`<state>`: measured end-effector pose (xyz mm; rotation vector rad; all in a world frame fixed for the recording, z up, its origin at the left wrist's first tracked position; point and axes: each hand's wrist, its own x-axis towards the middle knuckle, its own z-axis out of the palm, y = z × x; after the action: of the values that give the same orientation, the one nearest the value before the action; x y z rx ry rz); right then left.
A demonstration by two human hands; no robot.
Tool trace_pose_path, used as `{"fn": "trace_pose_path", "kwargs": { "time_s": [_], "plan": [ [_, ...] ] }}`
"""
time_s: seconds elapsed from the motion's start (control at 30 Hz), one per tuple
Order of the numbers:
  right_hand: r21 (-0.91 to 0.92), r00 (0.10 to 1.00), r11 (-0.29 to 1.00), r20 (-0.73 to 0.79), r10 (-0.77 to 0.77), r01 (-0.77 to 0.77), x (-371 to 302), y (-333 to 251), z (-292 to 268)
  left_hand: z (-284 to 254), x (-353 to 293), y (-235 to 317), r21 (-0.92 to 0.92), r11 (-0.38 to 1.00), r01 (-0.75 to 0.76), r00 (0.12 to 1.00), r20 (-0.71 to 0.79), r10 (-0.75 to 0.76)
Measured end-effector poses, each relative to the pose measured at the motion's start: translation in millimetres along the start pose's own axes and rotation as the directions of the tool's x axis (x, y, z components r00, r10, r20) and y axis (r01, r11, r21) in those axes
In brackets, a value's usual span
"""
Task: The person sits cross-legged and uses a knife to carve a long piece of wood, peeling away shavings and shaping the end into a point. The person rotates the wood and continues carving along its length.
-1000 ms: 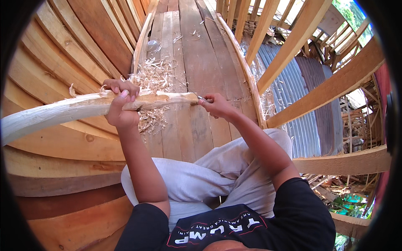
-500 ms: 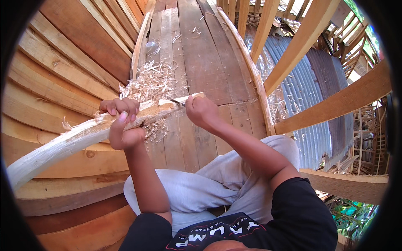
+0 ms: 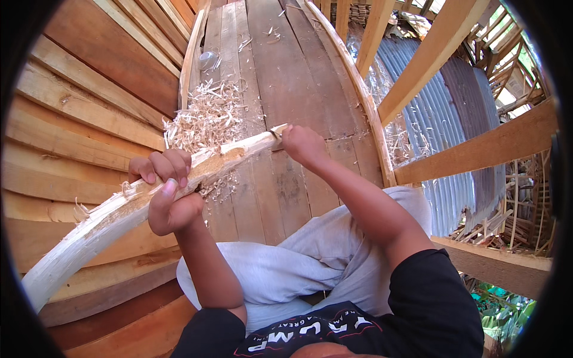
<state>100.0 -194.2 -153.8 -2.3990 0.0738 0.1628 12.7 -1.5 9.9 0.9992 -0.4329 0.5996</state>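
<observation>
A long, curved, peeled wooden pole [image 3: 236,152] slants across in front of me, from the lower left to above my lap. My left hand [image 3: 167,191] is wrapped round its middle, thumb on the near side and fingers over the far side. Near the pole's right end, my right hand [image 3: 304,145] is closed round a knife, its handle hidden in the fist. The short dark blade [image 3: 276,136] lies against the pale wood close to the tip. Thin curls stick up from the pole left of my left hand.
Wood shavings [image 3: 209,116] are heaped on the plank floor [image 3: 292,77], with a small clear container [image 3: 209,61] beyond. Wooden boards [image 3: 89,113] rise at the left. Slanting timbers [image 3: 436,53] stand at the right, with corrugated metal sheets [image 3: 430,101] outside them.
My right hand and the knife have slid outward along the pole to near its right end. My left hand and the pole have shifted slightly left and down.
</observation>
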Motion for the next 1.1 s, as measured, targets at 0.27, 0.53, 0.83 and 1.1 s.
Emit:
{"fn": "trace_pose_path", "kwargs": {
  "time_s": [0.27,0.53,0.83,1.1],
  "plan": [
    [-0.075,0.988,0.992,0.124,-0.093,0.103,-25,-53,-22,-16,-1,3,-0.053,0.998,0.028,0.968,0.251,-0.014],
    [-0.06,0.992,0.996,0.112,-0.06,0.067,-17,-27,-24,-14,1,3,-0.072,0.997,0.033,0.937,0.35,-0.006],
    [0.029,0.992,0.992,0.019,-0.123,0.122,-14,-27,4,-60,9,3,-0.135,0.988,0.073,0.968,0.248,-0.038],
    [0.102,0.934,0.971,0.266,-0.238,0.218,-18,-22,-7,-43,15,7,-0.038,0.996,0.083,0.96,0.272,-0.07]
  ]
}}
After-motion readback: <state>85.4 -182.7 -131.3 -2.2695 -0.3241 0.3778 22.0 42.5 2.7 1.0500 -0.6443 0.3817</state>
